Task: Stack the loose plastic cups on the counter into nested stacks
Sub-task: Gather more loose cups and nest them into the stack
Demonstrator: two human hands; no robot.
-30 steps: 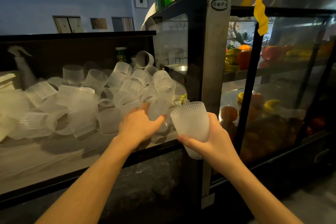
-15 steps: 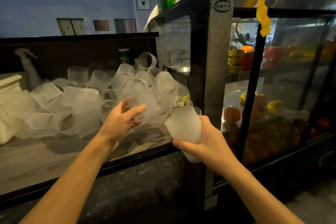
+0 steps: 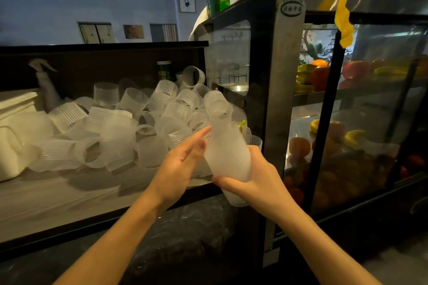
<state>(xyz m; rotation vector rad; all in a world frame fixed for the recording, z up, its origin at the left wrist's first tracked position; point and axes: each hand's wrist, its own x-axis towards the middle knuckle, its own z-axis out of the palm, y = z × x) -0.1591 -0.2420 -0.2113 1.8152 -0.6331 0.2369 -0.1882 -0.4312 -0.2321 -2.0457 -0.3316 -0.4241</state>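
Observation:
Several frosted ribbed plastic cups (image 3: 115,127) lie in a loose heap on the pale counter (image 3: 58,196), most of them on their sides. My right hand (image 3: 261,180) grips a nested stack of cups (image 3: 228,159) from below, tilted to the upper left, just in front of the counter's edge. A blurred upper cup sits in the top of that stack. My left hand (image 3: 180,164) lies against the left side of the upper cup, its fingers stretched out and its index finger pointing up along the cup.
A glass display case (image 3: 289,76) with fruit (image 3: 319,76) on its shelves stands directly to the right of the heap. A spray bottle (image 3: 46,81) and a white container (image 3: 14,146) stand at the left. A dark back panel closes off the counter behind.
My left hand lifted a cup from the heap and brought it right onto the stack in my right hand. Its fingers have straightened along the cup.

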